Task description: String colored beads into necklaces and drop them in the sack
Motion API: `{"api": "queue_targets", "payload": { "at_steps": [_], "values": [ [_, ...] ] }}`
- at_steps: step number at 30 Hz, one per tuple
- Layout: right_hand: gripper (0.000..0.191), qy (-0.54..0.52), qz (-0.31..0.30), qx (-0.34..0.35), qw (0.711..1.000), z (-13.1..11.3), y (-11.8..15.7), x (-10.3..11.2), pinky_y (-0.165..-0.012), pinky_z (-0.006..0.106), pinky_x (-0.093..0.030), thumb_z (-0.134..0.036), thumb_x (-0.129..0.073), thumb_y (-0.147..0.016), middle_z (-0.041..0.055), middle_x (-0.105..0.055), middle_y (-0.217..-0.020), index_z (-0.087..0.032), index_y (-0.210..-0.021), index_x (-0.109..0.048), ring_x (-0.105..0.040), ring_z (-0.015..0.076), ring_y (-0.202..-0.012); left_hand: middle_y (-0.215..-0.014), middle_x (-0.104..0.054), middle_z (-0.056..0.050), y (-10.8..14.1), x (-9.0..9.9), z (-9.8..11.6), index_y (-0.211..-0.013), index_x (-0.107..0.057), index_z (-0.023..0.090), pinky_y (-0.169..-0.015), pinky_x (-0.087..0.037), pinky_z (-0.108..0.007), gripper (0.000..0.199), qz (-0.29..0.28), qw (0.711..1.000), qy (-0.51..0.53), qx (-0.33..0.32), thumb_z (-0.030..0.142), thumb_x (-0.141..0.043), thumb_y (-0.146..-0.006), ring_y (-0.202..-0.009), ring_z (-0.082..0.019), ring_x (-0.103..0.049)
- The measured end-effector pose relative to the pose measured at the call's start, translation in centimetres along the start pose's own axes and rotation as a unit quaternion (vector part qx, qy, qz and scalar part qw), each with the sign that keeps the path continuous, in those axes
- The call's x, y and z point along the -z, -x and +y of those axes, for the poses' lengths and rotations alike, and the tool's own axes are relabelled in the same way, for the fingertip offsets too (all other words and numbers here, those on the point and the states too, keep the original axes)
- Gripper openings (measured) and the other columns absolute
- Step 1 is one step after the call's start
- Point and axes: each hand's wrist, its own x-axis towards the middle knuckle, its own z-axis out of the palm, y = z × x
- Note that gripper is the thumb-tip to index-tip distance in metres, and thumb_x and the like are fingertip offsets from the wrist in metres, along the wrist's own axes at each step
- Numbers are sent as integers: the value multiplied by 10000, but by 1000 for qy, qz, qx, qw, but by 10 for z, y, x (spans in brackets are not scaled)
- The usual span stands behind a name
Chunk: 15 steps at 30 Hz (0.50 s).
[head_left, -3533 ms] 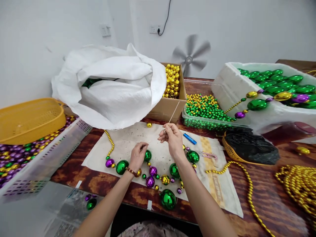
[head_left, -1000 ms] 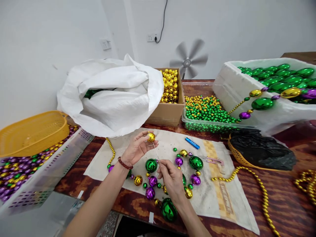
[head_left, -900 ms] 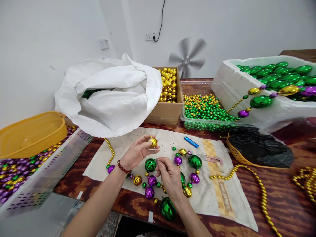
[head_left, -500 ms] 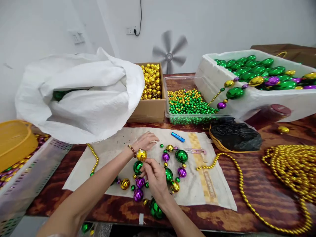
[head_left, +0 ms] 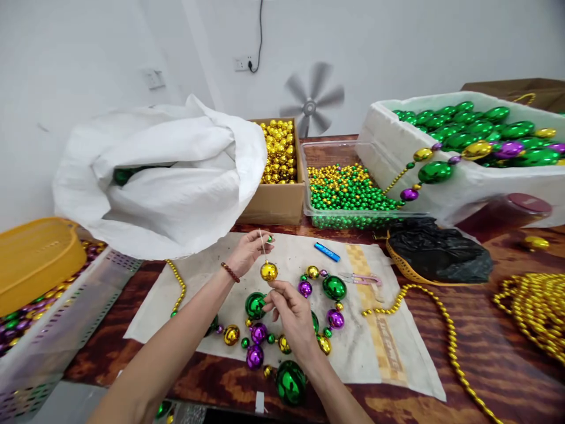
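Note:
My left hand (head_left: 249, 252), with a brown bead bracelet at the wrist, pinches a small green bead (head_left: 269, 238) over the white cloth (head_left: 203, 259). A pale string (head_left: 262, 244) rises from a shiny gold ball (head_left: 268, 271) just below those fingers. The fingers of my right hand (head_left: 286, 306) are closed at the underside of the gold ball. Beneath and around my right hand lies a strand of green, purple (head_left: 255, 357) and gold balls, partly hidden by that hand. A large green ball (head_left: 290, 383) sits at the table's front edge.
Pink-handled snips (head_left: 362, 278) and a blue tube (head_left: 327, 252) lie on the cloth. Behind stand a white sack (head_left: 168, 194), a cardboard box (head_left: 278, 203), a clear bead tray (head_left: 318, 213) and a foam box (head_left: 379, 129). Gold bead strings (head_left: 532, 306) lie right.
My left hand has drawn back from the cloth and now pinches the small green bead. The gold ball has shifted right, with the string now upright. The whole view has moved slightly.

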Motion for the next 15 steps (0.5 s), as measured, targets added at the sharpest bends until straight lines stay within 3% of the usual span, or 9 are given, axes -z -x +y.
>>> {"api": "queue_targets", "payload": {
  "at_steps": [3,5,11,15],
  "values": [
    [273,24,0,-3,1000,-4,-2,2,-443,207,-467,-403,-589,-885,59,-717,-741,-159,-948,-695,-701,176,-609,-898,-712,-56,25,16,27,-919,-709,137,-779,-538,-290,250,57,969,232,64,314,-795,-766,-749,-127,-665],
    [266,51,-2,12,999,-6,-2,3,-432,207,-457,-396,-594,-881,47,-707,-699,-161,-932,-708,-685,166,-563,-865,-714,-47,40,21,38,-934,-725,121,-788,-561,-290,214,75,949,298,76,233,-797,-766,-747,-128,-679],
    [240,101,-16,61,993,-12,1,1,-440,210,-456,-353,-567,-894,10,-660,-624,-171,-902,-725,-633,136,-490,-825,-717,-48,60,31,46,-983,-723,99,-800,-602,-301,156,94,926,362,60,149,-719,-836,-763,-139,-702],
    [244,120,-21,62,991,-11,1,1,-451,206,-456,-346,-557,-901,8,-658,-628,-173,-912,-728,-620,128,-490,-845,-721,-34,63,36,46,-883,-713,115,-803,-613,-321,85,97,925,364,51,146,-745,-810,-748,-147,-709]
  ]
}}
